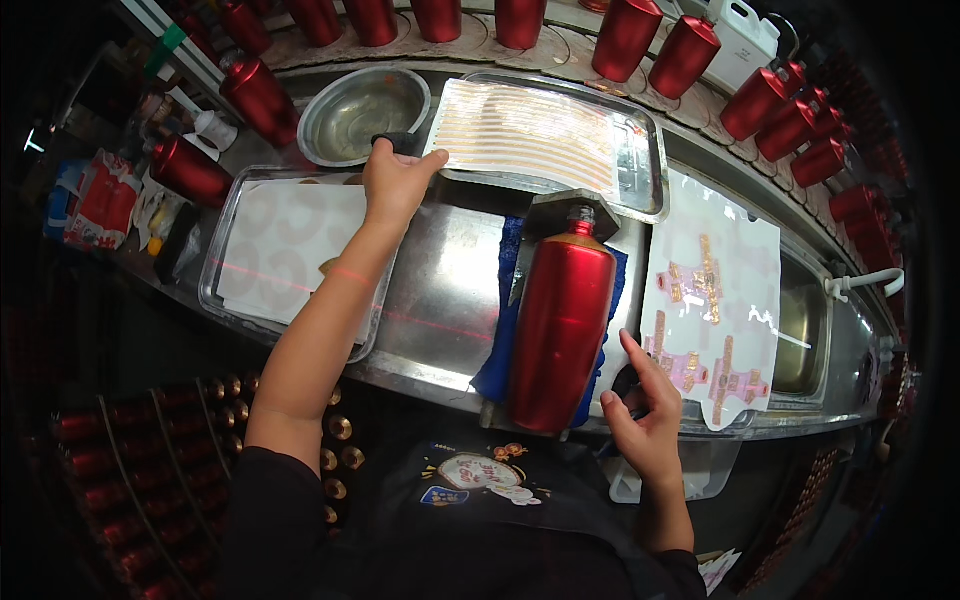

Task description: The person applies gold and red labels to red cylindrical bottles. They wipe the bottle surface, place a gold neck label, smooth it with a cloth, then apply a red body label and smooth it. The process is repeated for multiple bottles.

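A glossy red bottle (pixel 562 330) with a bare threaded neck lies on a blue cloth (pixel 497 366) at the counter's front, its neck in a grey metal holder (pixel 548 222). My left hand (pixel 396 185) reaches to the back, closed around a small black pad (pixel 399 144). Its thumb points at the near left corner of a sheet of gold strips (pixel 530 130), which lies across a metal tray (pixel 648 190). My right hand (pixel 648 415) is beside the bottle's right side, thumb and forefinger apart. Something dark shows between them; whether it is held is unclear.
A steel bowl (pixel 318 118) stands back left, near a tray of white sheets (pixel 290 250). On the right, a white sheet (pixel 745 260) bears pink and gold decals beside a sink (pixel 800 350). Red bottles (pixel 625 40) line the curved conveyor behind; more stand stacked below left (pixel 110 470).
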`<act>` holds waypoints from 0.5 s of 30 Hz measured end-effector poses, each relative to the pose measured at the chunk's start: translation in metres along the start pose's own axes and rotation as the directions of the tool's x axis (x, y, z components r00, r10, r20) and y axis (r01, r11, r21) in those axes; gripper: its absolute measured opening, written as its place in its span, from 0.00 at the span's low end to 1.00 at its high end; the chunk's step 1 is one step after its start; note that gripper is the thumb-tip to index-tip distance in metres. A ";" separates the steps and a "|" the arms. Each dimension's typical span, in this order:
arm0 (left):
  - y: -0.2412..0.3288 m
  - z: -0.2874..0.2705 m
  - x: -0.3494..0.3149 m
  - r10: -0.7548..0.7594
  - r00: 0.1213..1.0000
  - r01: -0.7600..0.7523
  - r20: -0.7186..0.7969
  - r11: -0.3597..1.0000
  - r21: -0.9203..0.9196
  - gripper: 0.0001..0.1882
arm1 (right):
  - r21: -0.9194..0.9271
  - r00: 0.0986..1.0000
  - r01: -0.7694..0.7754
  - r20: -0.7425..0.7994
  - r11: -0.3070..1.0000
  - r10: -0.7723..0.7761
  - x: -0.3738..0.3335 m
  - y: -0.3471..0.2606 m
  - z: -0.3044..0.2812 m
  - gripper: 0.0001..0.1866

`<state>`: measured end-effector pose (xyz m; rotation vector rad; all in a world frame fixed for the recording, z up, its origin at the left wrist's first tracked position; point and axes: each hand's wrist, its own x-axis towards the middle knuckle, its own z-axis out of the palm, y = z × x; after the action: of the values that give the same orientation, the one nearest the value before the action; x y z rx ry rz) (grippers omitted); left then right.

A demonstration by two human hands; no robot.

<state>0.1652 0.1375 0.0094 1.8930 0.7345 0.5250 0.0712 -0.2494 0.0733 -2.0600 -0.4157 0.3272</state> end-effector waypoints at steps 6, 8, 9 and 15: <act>0.002 -0.006 0.004 -0.155 0.988 0.157 0.025 0.973 -0.167 0.19 | 0.075 0.997 -0.042 -0.068 0.996 0.047 -0.001 0.000 0.001 0.35; 0.009 -0.016 0.003 0.030 0.998 -0.025 -0.051 0.995 0.097 0.16 | 0.009 0.995 -0.002 -0.097 1.000 0.002 0.002 0.002 -0.008 0.34; 0.016 -0.016 0.002 0.085 0.995 -0.071 -0.051 0.970 0.231 0.15 | -0.045 0.991 0.040 -0.123 0.998 -0.045 0.006 0.002 -0.013 0.33; 0.105 0.018 -0.032 0.606 0.763 -0.641 0.227 0.756 0.134 0.15 | 0.182 0.951 0.260 -0.219 0.948 -0.219 0.107 -0.040 -0.024 0.28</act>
<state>0.1810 0.0705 0.0970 2.3463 0.0052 0.7074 0.1713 -0.2044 0.1128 -1.7927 -0.4849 0.0169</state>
